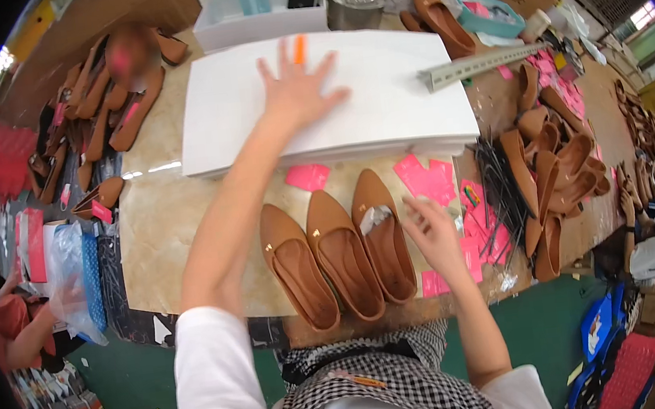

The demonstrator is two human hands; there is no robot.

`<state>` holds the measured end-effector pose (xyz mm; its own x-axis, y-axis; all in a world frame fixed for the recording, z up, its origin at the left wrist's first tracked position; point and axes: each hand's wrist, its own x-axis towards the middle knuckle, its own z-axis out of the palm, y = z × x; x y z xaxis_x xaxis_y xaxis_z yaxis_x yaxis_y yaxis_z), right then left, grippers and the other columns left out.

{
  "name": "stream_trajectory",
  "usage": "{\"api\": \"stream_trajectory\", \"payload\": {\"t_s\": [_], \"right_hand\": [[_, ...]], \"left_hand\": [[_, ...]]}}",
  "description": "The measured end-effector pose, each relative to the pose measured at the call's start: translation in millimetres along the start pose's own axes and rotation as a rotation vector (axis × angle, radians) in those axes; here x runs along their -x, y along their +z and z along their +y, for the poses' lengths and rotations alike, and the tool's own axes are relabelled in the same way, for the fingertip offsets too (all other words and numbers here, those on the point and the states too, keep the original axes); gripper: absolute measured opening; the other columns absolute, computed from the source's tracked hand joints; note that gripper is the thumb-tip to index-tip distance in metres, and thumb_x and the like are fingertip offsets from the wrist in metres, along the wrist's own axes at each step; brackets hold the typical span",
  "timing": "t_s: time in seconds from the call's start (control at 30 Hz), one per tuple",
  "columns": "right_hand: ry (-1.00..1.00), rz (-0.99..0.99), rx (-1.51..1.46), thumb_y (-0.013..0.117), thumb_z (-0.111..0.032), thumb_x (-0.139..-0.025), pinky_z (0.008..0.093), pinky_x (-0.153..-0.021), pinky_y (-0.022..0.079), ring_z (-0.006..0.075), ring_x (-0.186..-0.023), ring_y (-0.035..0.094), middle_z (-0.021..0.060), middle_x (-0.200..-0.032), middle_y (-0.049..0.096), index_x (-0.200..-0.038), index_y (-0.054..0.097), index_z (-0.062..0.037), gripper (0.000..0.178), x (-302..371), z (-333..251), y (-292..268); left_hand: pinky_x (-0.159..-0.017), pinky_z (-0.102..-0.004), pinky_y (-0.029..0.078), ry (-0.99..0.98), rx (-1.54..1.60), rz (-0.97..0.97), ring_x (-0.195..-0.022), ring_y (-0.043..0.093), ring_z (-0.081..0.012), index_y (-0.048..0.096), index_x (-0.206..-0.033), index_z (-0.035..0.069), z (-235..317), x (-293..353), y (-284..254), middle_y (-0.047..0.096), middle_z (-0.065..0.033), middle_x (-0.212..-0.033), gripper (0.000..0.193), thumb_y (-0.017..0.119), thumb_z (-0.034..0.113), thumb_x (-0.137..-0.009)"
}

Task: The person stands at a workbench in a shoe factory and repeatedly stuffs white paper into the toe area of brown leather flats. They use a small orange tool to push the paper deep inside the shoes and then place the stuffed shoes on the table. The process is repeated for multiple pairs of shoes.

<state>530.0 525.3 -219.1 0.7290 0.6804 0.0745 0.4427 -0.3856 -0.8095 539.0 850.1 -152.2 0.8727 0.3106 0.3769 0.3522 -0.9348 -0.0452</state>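
Note:
My left hand (301, 91) lies with fingers spread over a stack of white paper sheets (384, 63), beside a small orange piece (298, 49). Nearer to me, three brown flat shoes stand side by side, toes pointing away: a left shoe (289, 256), a middle shoe (339, 243) and a right shoe (389, 254). A crumpled whitish wad (375, 217) sits in the right one. Close to that shoe's right side hovers my right hand (432, 232), slightly blurred, its fingers apart and nothing seen in them.
Pink paper slips (427, 178) lie around the shoes. Dark thin strips (500, 194) and a heap of brown shoes (552, 173) are at right; more shoes (105, 100) stand at far left. A metal ruler (481, 66) rests across the stack's right edge. Other people sit at both sides.

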Motion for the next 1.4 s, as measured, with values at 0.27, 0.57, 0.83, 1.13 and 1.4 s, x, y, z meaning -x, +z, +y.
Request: {"api": "stream_trajectory", "payload": {"t_s": [0.27, 0.57, 0.83, 1.13, 1.4], "right_hand": [[0.085, 0.231, -0.563, 0.068, -0.008, -0.089, 0.0315, -0.089, 0.052, 0.0213, -0.107, 0.063, 0.0112, -0.125, 0.061, -0.145, 0.043, -0.0047, 0.062, 22, -29, -15], [0.634, -0.342, -1.105, 0.070, -0.011, -0.085, 0.0395, -0.113, 0.038, 0.0281, -0.140, 0.041, 0.0128, -0.155, 0.036, -0.155, 0.023, -0.0038, 0.084, 11, -93, -10], [-0.169, -0.185, -0.020, 0.072, -0.007, -0.079, 0.0394, -0.099, 0.049, 0.0303, -0.118, 0.062, 0.0236, -0.125, 0.062, -0.142, 0.048, -0.0039, 0.068, 0, -134, 25], [-0.500, -0.324, 0.666, 0.062, -0.007, -0.075, 0.0388, -0.079, 0.049, 0.0293, -0.093, 0.057, 0.0114, -0.097, 0.054, -0.109, 0.069, -0.0037, 0.035, -9, -85, 80], [-0.343, -0.107, 0.577, 0.081, -0.028, -0.070, 0.0431, -0.090, 0.040, 0.0291, -0.103, 0.052, 0.0106, -0.104, 0.056, -0.125, 0.062, -0.0045, 0.063, -38, -74, 82]], "left_hand": [[-0.066, -0.0445, 0.050, 0.122, 0.525, 0.081, -0.082, 0.059, -0.0305, 0.062, -0.081, 0.007, 48, 39, -43, 0.057, -0.0122, -0.080, 0.010, 0.064, 0.017, -0.083], [-0.082, -0.0320, 0.051, 0.453, 1.015, 0.198, -0.095, 0.066, -0.0278, 0.072, -0.089, 0.012, 74, 183, -94, 0.068, -0.0138, -0.107, 0.027, 0.077, 0.029, -0.069], [-0.087, -0.0374, 0.053, -0.786, 1.713, -0.197, -0.109, 0.061, -0.0341, 0.043, -0.145, 0.010, 59, 195, -82, 0.056, -0.0232, -0.128, 0.048, 0.050, 0.022, -0.099], [-0.079, -0.0370, 0.047, 0.152, 0.666, -0.333, -0.072, 0.064, -0.0248, 0.069, -0.072, 0.003, 123, 283, -79, 0.065, -0.0108, -0.070, 0.030, 0.067, 0.032, -0.082], [-0.078, -0.0344, 0.043, 0.194, 0.606, -0.362, -0.069, 0.063, -0.0211, 0.068, -0.066, 0.005, 119, 303, -48, 0.063, -0.0081, -0.068, 0.031, 0.069, 0.033, -0.081]]}}
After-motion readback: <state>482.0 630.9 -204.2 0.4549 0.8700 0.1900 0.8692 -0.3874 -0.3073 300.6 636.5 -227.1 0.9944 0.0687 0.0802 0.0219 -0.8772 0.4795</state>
